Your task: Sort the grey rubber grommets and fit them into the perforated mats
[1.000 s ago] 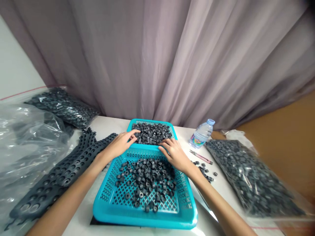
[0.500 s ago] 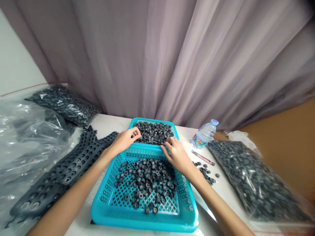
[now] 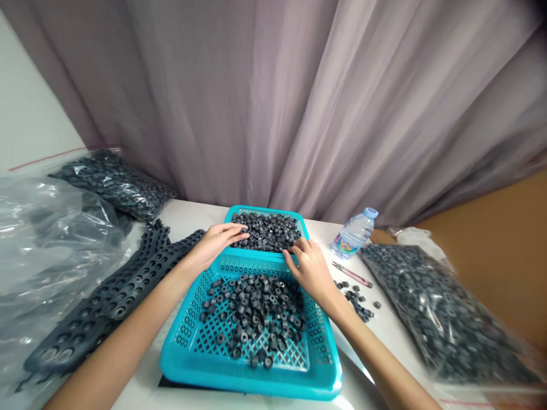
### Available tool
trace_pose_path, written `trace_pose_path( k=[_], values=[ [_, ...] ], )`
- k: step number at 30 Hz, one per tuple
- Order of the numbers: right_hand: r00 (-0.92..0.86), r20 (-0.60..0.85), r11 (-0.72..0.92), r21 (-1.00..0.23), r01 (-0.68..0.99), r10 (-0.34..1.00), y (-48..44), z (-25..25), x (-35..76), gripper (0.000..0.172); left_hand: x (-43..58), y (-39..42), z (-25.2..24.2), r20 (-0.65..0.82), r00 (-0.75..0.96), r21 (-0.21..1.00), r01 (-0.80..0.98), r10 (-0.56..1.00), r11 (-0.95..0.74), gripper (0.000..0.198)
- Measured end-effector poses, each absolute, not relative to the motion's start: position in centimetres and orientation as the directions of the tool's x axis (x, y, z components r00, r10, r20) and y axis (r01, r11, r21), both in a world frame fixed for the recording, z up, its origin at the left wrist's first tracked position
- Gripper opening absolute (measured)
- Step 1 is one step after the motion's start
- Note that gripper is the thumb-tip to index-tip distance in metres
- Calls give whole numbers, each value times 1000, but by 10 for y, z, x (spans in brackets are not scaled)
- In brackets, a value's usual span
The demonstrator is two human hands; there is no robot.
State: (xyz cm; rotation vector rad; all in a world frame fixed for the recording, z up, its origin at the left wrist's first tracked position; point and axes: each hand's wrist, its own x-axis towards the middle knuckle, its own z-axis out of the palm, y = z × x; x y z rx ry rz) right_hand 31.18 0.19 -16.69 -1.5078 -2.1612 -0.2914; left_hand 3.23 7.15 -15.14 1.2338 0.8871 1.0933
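Two turquoise plastic baskets stand one behind the other, the near basket (image 3: 252,384) and the smaller far basket (image 3: 267,209). Both hold many small black cylindrical pieces with holes, loosely spread in the near pile (image 3: 260,310) and denser in the far pile (image 3: 273,228). My left hand (image 3: 220,239) reaches over the far basket's left edge, its fingers fairly straight, with one black piece (image 3: 244,230) between thumb and fingertips. Over the rim where the baskets meet, my right hand (image 3: 310,265) has its fingers curled; what they hold, if anything, is hidden.
Long black perforated strips (image 3: 123,290) and clear plastic (image 3: 51,245) lie left, with a filled bag (image 3: 115,182) behind. Right are a water bottle (image 3: 354,233), pink-handled snips (image 3: 352,274), loose black pieces (image 3: 359,302) and a large filled bag (image 3: 444,307). A curtain (image 3: 239,102) hangs behind.
My left hand's fingers have straightened from a curled pinch, and a black piece now shows at their tips. My right hand has shifted slightly right. The near basket sits marginally differently in view.
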Motion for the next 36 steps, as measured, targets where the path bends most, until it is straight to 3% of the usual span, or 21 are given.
trace_pose_path(
  k=[7, 16, 21, 28, 33, 36],
  values=[
    [-257, 498, 392, -188, 900, 828, 3, -167, 315, 25, 38, 57, -146, -12, 308, 945, -306, 951, 111, 23],
    [-299, 463, 465, -301, 832, 835, -1, -155, 311, 23, 54, 29, -136, -66, 440, 932, -294, 896, 213, 17],
    [-296, 547, 602, -544, 585, 783, -12, -137, 296, 15, 61, 20, -139, -99, 509, 922, -277, 855, 272, 23],
    [-259, 454, 518, -801, 299, 852, -21, -137, 275, 15, 59, 12, -134, -140, 567, 952, -149, 812, 269, 23],
    [-192, 369, 398, -906, 143, 910, -24, -139, 271, 24, 59, 7, -123, -127, 589, 975, -75, 798, 210, 18],
    [-196, 366, 390, -915, 104, 910, -27, -136, 269, 25, 60, 3, -117, -81, 601, 990, -47, 795, 136, 26]
  ],
)
